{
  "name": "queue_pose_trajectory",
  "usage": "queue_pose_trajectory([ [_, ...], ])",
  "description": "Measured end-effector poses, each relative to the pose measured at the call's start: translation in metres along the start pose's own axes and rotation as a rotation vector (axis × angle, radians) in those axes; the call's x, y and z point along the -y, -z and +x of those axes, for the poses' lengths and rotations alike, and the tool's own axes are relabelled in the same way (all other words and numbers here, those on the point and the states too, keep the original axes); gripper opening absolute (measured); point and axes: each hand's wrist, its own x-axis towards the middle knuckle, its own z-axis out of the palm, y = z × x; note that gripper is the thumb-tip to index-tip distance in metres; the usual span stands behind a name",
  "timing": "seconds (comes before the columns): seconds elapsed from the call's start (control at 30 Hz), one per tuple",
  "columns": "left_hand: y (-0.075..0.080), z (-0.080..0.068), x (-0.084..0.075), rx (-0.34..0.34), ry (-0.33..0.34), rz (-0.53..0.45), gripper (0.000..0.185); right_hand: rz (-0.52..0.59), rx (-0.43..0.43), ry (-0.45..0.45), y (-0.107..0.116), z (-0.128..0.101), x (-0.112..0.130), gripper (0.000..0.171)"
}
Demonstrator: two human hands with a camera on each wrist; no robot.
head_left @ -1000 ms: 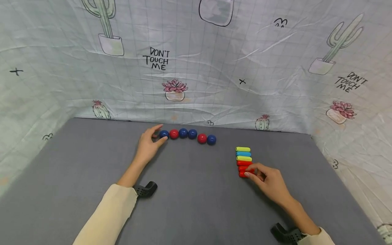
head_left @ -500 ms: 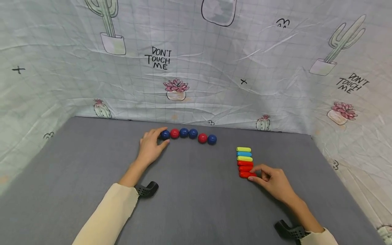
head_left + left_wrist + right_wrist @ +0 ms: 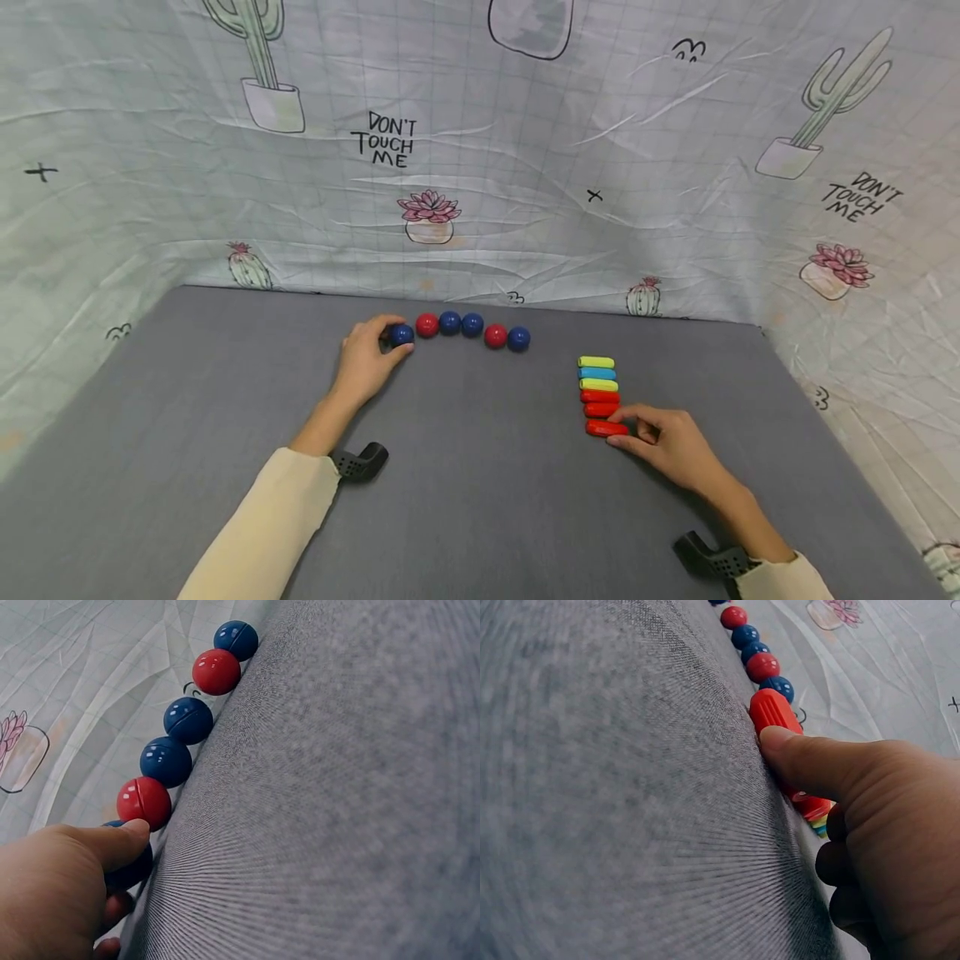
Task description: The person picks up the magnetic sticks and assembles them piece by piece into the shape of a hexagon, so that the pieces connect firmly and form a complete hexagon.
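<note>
Six balls lie in a row at the back of the grey table (image 3: pixel 480 500). My left hand (image 3: pixel 390 337) curls its thumb and fingers round the blue ball (image 3: pixel 401 335) at the row's left end, which sits slightly nearer than the red ball (image 3: pixel 427 325) beside it. In the left wrist view my thumb covers that blue ball (image 3: pixel 129 868). To the right lies a column of ribbed pegs (image 3: pixel 597 385) in yellow-green, blue and red. My right hand (image 3: pixel 617 427) pinches the nearest red peg (image 3: pixel 604 428), set a little apart from the others. My thumb presses this red peg (image 3: pixel 774 711) in the right wrist view.
A wrinkled cloth backdrop (image 3: pixel 480 167) with cactus prints closes off the back, left and right sides of the table. Black wrist mounts (image 3: pixel 360 462) sit on both forearms. The other balls (image 3: pixel 495 336) stretch rightwards toward the pegs.
My left fingers have curled round the end blue ball and drawn it slightly away from the red one. My right hand has pulled the nearest red peg a little away from the column.
</note>
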Motion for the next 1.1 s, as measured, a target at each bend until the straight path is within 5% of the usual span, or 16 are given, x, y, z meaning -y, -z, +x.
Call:
queue_pose_trajectory([
  [0.33, 0.004, 0.001, -0.016, -0.053, 0.136, -0.152, 0.039, 0.030, -0.063, 0.001, 0.005, 0.006, 0.012, 0.030],
  [0.47, 0.010, -0.004, -0.032, -0.051, 0.139, -0.182, 0.039, 0.034, -0.104, 0.056, 0.006, 0.017, 0.017, 0.035],
  [0.67, 0.019, -0.015, -0.053, 0.041, 0.130, -0.232, 0.040, 0.084, -0.101, 0.090, 0.002, 0.039, 0.029, 0.034],
  [0.93, 0.016, -0.039, -0.067, 0.168, 0.199, -0.488, 0.043, 0.125, -0.120, 0.087, -0.006, 0.059, 0.062, 0.032],
  [1.1, 0.012, -0.053, -0.075, 0.207, 0.209, -0.548, 0.042, 0.176, -0.084, 0.073, -0.014, 0.068, 0.068, 0.025],
])
